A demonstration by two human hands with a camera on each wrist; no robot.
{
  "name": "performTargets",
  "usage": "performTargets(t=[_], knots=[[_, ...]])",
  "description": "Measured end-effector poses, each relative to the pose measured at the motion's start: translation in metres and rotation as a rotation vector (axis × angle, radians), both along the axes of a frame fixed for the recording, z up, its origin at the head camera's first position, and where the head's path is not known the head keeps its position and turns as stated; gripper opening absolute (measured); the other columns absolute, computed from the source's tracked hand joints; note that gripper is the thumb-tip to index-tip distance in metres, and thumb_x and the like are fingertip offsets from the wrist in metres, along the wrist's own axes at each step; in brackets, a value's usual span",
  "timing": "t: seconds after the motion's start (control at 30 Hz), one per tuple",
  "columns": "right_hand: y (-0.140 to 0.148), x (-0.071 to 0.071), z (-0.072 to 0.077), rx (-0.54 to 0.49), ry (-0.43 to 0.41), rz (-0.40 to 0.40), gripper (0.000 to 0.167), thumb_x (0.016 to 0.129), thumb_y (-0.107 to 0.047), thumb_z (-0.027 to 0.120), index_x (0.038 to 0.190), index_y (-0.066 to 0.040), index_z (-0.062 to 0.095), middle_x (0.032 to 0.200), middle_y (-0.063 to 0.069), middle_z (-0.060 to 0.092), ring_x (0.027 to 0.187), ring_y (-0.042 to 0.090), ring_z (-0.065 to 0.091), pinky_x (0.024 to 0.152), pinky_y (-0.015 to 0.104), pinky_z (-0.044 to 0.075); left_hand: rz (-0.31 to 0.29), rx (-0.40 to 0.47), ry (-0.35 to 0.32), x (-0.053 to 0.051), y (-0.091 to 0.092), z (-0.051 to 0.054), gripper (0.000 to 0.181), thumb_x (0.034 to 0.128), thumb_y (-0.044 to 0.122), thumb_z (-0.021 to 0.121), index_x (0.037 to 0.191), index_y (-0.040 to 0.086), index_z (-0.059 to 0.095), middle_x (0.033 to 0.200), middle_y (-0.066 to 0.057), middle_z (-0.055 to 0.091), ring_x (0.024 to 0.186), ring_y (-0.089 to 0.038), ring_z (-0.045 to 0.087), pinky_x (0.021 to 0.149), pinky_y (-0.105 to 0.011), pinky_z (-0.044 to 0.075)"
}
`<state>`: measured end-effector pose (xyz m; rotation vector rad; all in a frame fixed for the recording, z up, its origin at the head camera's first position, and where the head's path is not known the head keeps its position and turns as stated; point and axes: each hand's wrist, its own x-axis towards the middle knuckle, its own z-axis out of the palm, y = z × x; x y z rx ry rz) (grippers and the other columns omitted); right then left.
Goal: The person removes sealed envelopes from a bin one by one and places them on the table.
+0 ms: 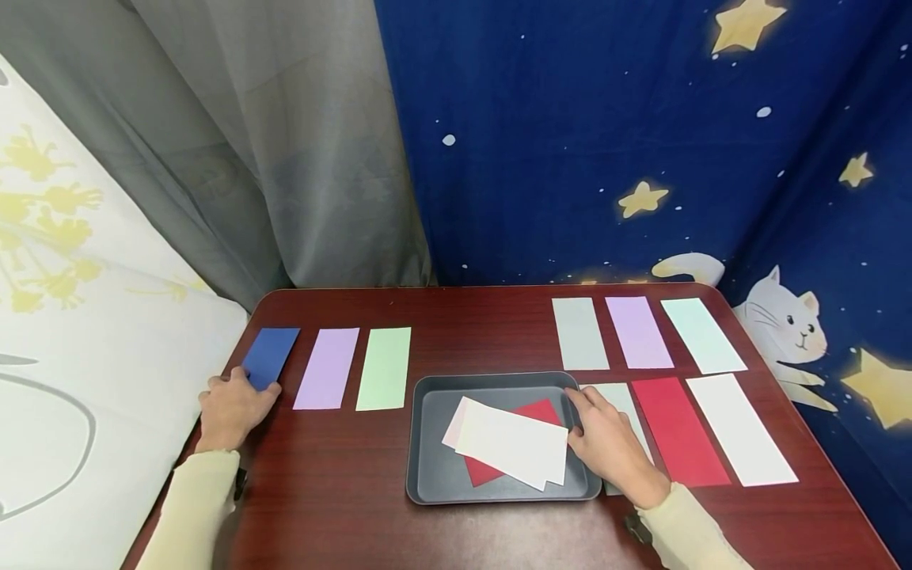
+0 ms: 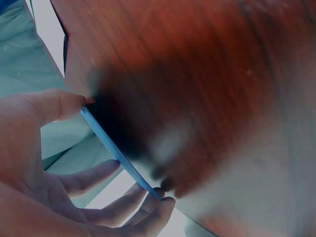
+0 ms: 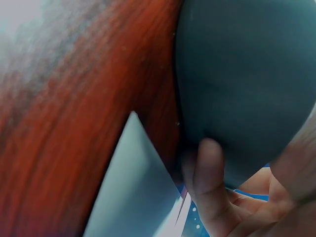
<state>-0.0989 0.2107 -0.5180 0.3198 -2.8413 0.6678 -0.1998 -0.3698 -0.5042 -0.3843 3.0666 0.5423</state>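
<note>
At the table's left edge my left hand (image 1: 235, 408) grips a blue card (image 1: 272, 355) by its opposite edges. The left wrist view shows the thumb on one side of the card and the fingertips (image 2: 167, 203) on the other. My right hand (image 1: 616, 439) holds the right side of a dark grey tray (image 1: 427, 475), its fingers at the rim and outer wall. Inside the tray lie a white card (image 1: 509, 439), a red card (image 1: 484, 473) and a pale pink card (image 1: 452, 423), overlapping. A pale grey card (image 1: 623, 396) is partly hidden beneath the right hand.
Right of the blue card lie a lilac card (image 1: 326, 369) and a light green card (image 1: 384, 369). At the right, a grey card (image 1: 580, 334), another lilac card (image 1: 639, 332) and a mint card (image 1: 703, 335) stand behind a red card (image 1: 680, 431) and a white card (image 1: 742, 429).
</note>
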Motion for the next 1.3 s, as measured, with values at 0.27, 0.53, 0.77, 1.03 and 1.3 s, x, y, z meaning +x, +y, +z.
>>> performTargets(t=[0.27,0.53,0.77,1.03,1.3], knots=[[0.000,0.001,0.000,0.004,-0.017,-0.007,0.058,0.081,0.007,0.076,0.138,0.011,0.068,0.119,0.017,0.067,0.072,0.015,0.057,0.055,0.030,0.046,0.018,-0.021,-0.019,-0.001,0.003,0.000,0.082,0.1001,0.039,0.064,0.144,-0.025,0.037,0.127,-0.058,0.038,0.115,-0.076,0.042,0.089,-0.078,0.045],[0.000,0.001,0.000,0.001,-0.020,-0.008,0.057,0.082,0.007,0.077,0.138,0.011,0.068,0.118,0.017,0.067,0.071,0.014,0.056,0.054,0.029,0.046,-0.006,-0.060,0.014,0.002,0.011,0.004,0.081,0.1006,0.039,0.064,0.143,-0.025,0.038,0.128,-0.059,0.039,0.118,-0.077,0.041,0.092,-0.078,0.043],[0.000,0.002,0.000,0.000,-0.020,-0.007,0.057,0.082,0.007,0.077,0.138,0.011,0.067,0.119,0.018,0.067,0.070,0.013,0.055,0.053,0.028,0.044,-0.108,-0.091,0.127,0.007,0.041,0.013,0.079,0.0988,0.037,0.071,0.141,-0.024,0.045,0.136,-0.056,0.042,0.121,-0.076,0.043,0.095,-0.081,0.042],[0.000,0.001,-0.001,0.000,-0.018,-0.007,0.058,0.082,0.007,0.076,0.139,0.010,0.068,0.120,0.018,0.067,0.069,0.013,0.053,0.053,0.028,0.044,-0.282,-0.067,0.313,0.024,0.103,0.029,0.067,0.0925,0.031,0.080,0.138,-0.014,0.059,0.133,-0.044,0.055,0.115,-0.067,0.053,0.091,-0.076,0.046],[0.000,0.000,-0.002,0.001,0.001,-0.001,0.057,0.081,0.007,0.076,0.137,0.011,0.068,0.118,0.018,0.067,0.069,0.013,0.055,0.053,0.029,0.045,-0.491,-0.112,0.471,0.046,0.166,0.040,0.064,0.0863,0.027,0.088,0.134,-0.010,0.066,0.130,-0.035,0.063,0.111,-0.058,0.061,0.087,-0.069,0.055]])
